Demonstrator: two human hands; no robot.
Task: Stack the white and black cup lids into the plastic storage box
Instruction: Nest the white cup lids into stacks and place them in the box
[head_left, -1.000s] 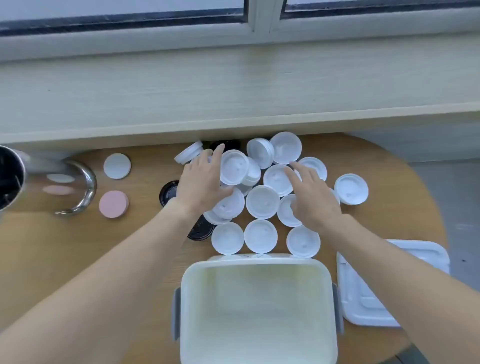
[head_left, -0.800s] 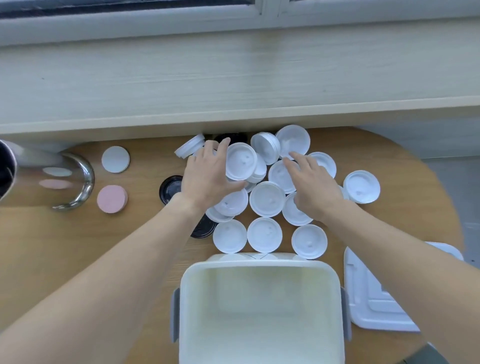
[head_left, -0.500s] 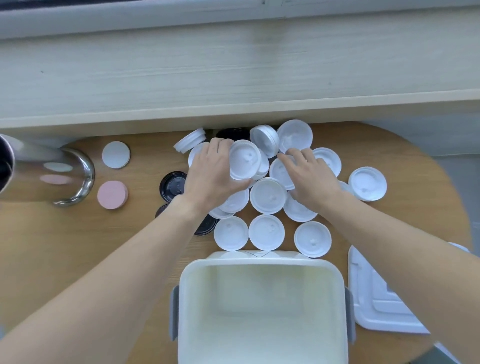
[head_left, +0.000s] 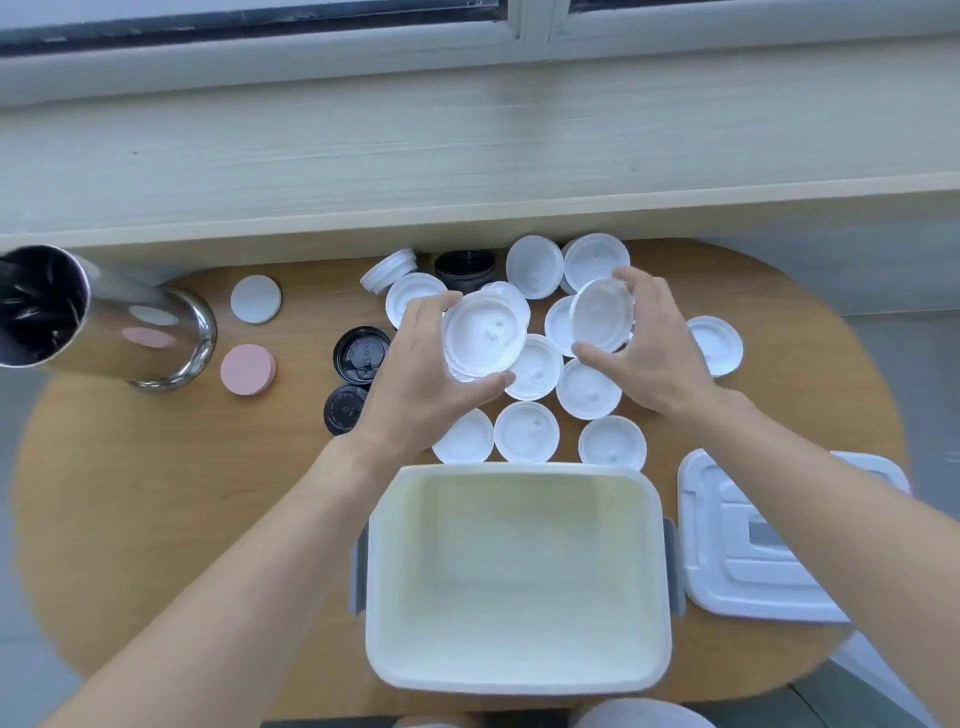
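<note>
My left hand (head_left: 415, 374) grips a small stack of white lids (head_left: 484, 332), lifted above the pile. My right hand (head_left: 649, 348) holds one white lid (head_left: 602, 314) tilted on edge between thumb and fingers. Several more white lids (head_left: 525, 431) lie flat on the round wooden table between my hands and the box. Two black lids (head_left: 361, 354) lie left of my left wrist, and a black stack (head_left: 465, 269) stands at the back. The open plastic storage box (head_left: 519, 680) sits nearest me with nothing inside.
The box's flat lid (head_left: 737, 561) lies right of the box under my right forearm. A steel tumbler (head_left: 104, 327) lies at the far left, with a white coaster (head_left: 255, 299) and a pink coaster (head_left: 248, 370) beside it. A window ledge borders the table's far side.
Both hands have closed on lids and raised them off the pile: the left lifted its stack, the right picked up a single lid and tilted it.
</note>
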